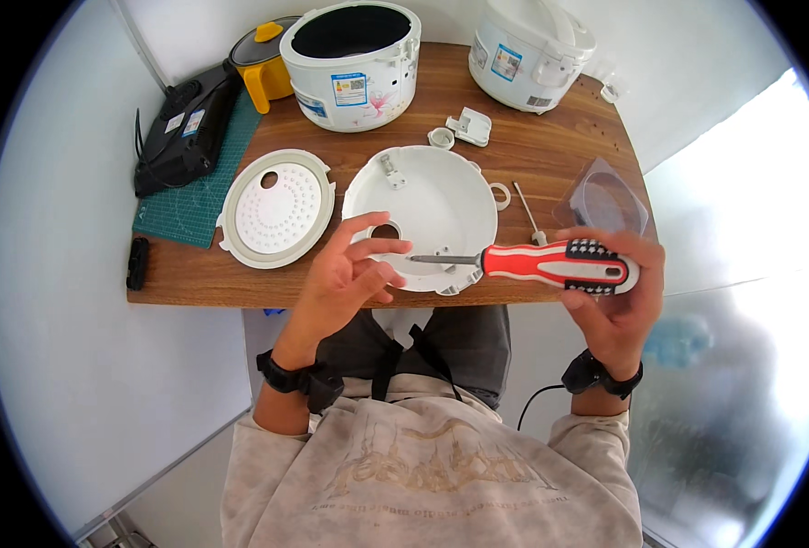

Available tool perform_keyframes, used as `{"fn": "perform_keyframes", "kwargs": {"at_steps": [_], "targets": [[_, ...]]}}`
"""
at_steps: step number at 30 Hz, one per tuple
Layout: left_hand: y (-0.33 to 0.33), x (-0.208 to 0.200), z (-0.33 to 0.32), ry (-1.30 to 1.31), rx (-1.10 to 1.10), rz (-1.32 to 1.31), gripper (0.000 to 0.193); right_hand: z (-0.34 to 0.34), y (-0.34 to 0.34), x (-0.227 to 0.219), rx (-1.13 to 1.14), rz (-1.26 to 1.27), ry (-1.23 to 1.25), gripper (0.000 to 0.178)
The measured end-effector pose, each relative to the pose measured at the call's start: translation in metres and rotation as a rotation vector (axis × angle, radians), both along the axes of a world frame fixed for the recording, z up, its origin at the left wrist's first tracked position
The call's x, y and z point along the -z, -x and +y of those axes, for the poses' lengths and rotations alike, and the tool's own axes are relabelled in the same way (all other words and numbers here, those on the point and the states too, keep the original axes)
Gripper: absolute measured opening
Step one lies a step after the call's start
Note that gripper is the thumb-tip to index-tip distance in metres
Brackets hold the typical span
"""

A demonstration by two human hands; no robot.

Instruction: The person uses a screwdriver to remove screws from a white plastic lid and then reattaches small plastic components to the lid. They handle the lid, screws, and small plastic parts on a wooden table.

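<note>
My right hand (625,297) grips a screwdriver (550,265) by its red, white and black handle, holding it level with the shaft pointing left. Close to the tip, my left hand (345,279) is raised with its fingers apart and nothing in them. Beneath both lies a round white rice cooker lid shell (423,196), hollow side up, with a round hole partly behind my left fingers. Left of it rests a white perforated inner lid (281,215) with one larger hole.
A white rice cooker body (354,96) and a second, lidded cooker (528,68) stand at the back. Small white parts (470,126), a thin stick-like tool (528,215) and a clear plastic box (605,201) lie rightward. A black case (185,137) and yellow pot (267,78) occupy the left.
</note>
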State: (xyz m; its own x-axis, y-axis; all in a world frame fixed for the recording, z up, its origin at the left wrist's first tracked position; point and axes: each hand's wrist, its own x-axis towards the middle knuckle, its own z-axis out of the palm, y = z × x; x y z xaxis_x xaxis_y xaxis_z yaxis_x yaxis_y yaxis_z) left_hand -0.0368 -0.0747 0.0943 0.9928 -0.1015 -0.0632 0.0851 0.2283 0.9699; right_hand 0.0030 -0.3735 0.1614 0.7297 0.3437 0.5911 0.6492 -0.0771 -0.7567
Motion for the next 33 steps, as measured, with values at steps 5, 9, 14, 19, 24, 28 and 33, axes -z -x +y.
{"fn": "perform_keyframes", "kwargs": {"at_steps": [5,9,14,19,24,28,33], "targets": [[-0.002,0.043,0.027,-0.213,-0.207,-0.042,0.033,0.002,-0.001,-0.003,0.082,0.091,0.078,0.056],[-0.006,0.065,0.031,-0.348,-0.346,0.063,0.035,0.009,-0.008,0.011,0.142,0.061,0.194,0.053],[-0.015,0.071,0.021,-0.325,-0.346,0.148,0.047,0.021,-0.017,0.015,0.169,0.028,0.341,0.051],[-0.02,0.075,0.009,-0.264,-0.326,0.162,0.063,0.024,-0.018,0.018,0.153,0.016,0.3,0.051],[-0.017,0.08,0.007,-0.268,-0.319,0.113,0.069,0.027,-0.016,0.019,0.137,0.073,0.297,0.05],[-0.016,0.077,0.006,-0.177,-0.294,0.13,0.072,0.024,-0.018,0.025,0.134,0.022,0.338,0.049],[-0.017,0.075,0.006,-0.161,-0.286,0.118,0.073,0.026,-0.019,0.025,0.11,0.052,0.317,0.049]]}}
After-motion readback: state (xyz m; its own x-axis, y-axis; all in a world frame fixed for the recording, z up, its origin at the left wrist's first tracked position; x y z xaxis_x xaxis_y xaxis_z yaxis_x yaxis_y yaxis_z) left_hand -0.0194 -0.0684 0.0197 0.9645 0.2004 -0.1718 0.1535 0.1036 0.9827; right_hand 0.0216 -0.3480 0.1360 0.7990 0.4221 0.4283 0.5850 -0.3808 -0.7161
